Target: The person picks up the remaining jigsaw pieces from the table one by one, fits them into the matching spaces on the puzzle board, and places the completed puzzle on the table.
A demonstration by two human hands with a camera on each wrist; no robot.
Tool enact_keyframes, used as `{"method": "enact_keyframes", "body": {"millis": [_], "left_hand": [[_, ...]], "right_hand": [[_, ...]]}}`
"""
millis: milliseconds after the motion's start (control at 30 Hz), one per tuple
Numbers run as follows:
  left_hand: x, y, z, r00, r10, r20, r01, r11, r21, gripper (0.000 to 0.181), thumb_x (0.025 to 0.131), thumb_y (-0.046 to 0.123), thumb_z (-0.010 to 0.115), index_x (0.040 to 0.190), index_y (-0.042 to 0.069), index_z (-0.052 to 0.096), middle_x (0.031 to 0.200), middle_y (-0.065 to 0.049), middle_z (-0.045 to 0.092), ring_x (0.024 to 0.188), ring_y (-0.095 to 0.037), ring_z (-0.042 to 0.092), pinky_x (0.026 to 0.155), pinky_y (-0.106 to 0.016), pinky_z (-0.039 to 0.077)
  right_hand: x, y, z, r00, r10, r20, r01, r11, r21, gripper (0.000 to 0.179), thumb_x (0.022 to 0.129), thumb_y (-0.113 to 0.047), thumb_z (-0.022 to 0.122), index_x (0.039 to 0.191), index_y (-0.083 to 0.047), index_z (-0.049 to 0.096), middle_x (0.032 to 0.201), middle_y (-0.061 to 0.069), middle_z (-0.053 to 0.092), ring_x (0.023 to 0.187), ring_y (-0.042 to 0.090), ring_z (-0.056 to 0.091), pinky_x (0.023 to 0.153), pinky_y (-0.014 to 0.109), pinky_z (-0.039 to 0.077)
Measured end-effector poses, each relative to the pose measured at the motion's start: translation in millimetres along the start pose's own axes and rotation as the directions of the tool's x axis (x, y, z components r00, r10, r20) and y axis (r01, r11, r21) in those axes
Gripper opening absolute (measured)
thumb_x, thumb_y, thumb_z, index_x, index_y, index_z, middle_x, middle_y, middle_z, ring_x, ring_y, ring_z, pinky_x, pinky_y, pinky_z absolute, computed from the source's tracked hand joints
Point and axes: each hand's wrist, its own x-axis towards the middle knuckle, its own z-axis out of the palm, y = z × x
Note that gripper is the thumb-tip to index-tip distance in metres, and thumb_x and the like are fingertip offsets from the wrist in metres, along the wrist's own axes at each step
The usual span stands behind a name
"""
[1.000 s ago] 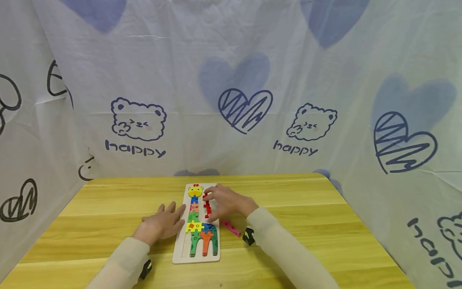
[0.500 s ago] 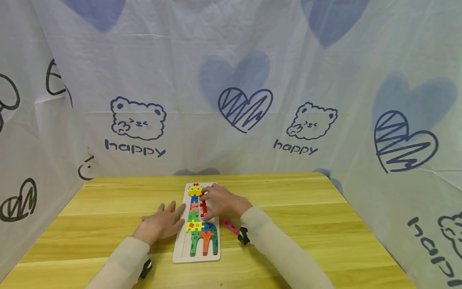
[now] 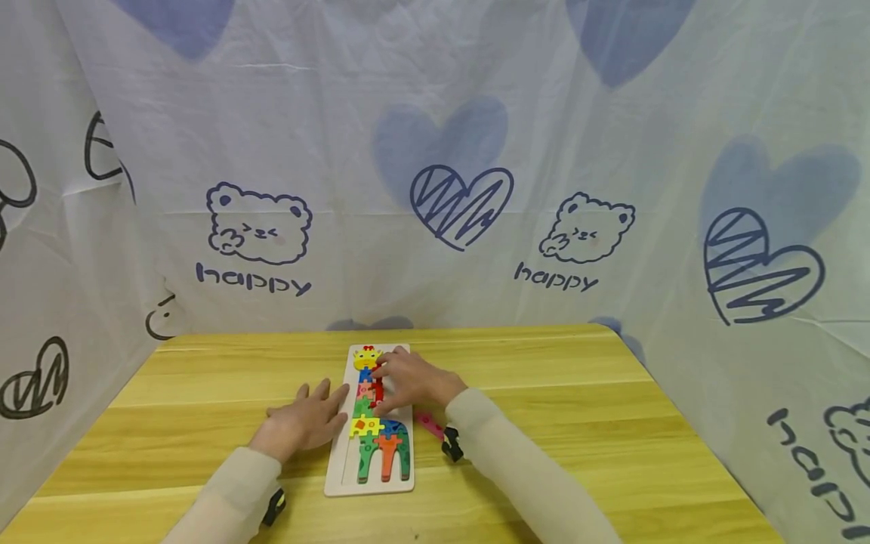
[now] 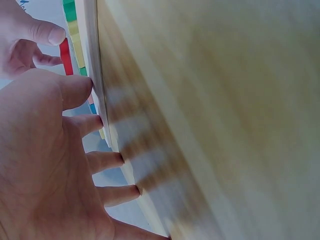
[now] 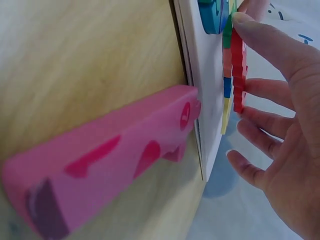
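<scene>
A giraffe jigsaw puzzle [image 3: 368, 426] of brightly coloured pieces lies in a pale wooden board [image 3: 336, 483]. My right hand [image 3: 416, 382] is over the board's upper right, pinching a long red puzzle piece [image 5: 238, 70] lengthwise between thumb and fingers. That piece stands along the right side of the giraffe's neck, partly hidden by the fingers; whether it is seated cannot be told. My left hand [image 3: 304, 421] rests at the board's left edge, its extended fingers touching the rim in the left wrist view.
A pink leg-shaped puzzle piece [image 5: 100, 155] with darker spots lies on the wooden table [image 3: 557, 438] against the board's right edge, below my right wrist. A white printed cloth [image 3: 353, 227] hangs behind the table and at its sides.
My right hand has moved left with the red puzzle piece, from the board's bare right part to the giraffe's neck. The left hand and board have stayed put.
</scene>
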Motion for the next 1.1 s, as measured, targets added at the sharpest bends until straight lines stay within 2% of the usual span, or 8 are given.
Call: {"method": "enact_keyframes", "body": {"millis": [300,700,1100], "left_hand": [[-0.7,1.1,-1.0,1.000,-0.004,0.004,0.004,1.000,0.001,0.061,0.107,0.044,0.046,0.162,0.019,0.035,0.168,-0.024,0.027,0.149,-0.062,0.026,0.091,-0.095,0.028],[-2.0,1.5,-2.3,1.000,-0.002,0.004,0.002,1.000,-0.001,0.061,0.107,0.044,0.047,0.162,0.019,0.035,0.168,-0.024,0.028,0.149,-0.062,0.026,0.091,-0.095,0.028],[-1.8,1.0,-2.5,1.000,0.005,0.007,-0.005,1.000,-0.002,0.062,0.107,0.044,0.046,0.162,0.018,0.034,0.168,-0.025,0.027,0.149,-0.062,0.026,0.091,-0.095,0.028]], "right_hand": [[3.8,-2,3,1.000,0.003,0.015,-0.003,1.000,0.010,0.067,0.084,-0.060,0.078,0.139,-0.023,0.067,0.154,0.005,0.055,0.135,0.022,0.048,0.115,0.041,0.048],[8.9,-2,4,0.998,0.048,0.050,-0.052,0.996,0.072,0.066,0.082,-0.057,0.080,0.140,-0.027,0.067,0.156,0.001,0.053,0.134,0.020,0.046,0.115,0.040,0.047],[10.7,-3,7,0.994,0.087,0.061,-0.092,0.992,0.083,0.067,0.082,-0.058,0.080,0.141,-0.031,0.065,0.157,-0.004,0.053,0.133,0.018,0.045,0.111,0.038,0.048]]}}
